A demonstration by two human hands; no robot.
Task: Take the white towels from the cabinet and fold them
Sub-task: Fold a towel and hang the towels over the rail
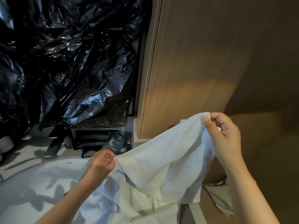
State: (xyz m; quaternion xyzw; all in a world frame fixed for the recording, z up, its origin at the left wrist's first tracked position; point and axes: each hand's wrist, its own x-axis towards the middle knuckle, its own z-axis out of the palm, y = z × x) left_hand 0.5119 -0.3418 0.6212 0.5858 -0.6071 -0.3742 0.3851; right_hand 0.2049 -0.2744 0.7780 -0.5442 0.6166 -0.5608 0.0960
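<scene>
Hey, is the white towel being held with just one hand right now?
No, the left hand pinches one end of the white towel and the right hand pinches the other end, higher up.

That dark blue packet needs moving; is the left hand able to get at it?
Likely not yet: the left hand pinches the white towel, though the dark blue packet lies uncovered just beyond.
</scene>
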